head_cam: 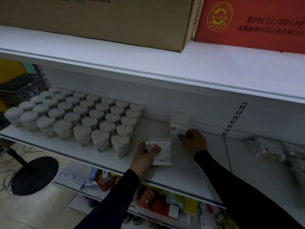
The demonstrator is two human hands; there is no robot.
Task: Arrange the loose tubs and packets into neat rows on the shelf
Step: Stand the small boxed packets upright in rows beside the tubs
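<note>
White shelf in dim light, bare board open right of the heart-shaped tubs, which stand in tight rows at the left. Left hand grips a flat packet near the front edge. Right hand pinches an upright packet against the back wall. More packets lie blurred, far right. Cardboard box and red box sit overhead.

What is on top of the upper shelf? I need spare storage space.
A brown cardboard box and a red box stand side by side on the upper shelf. Anything behind them is hidden.
</note>
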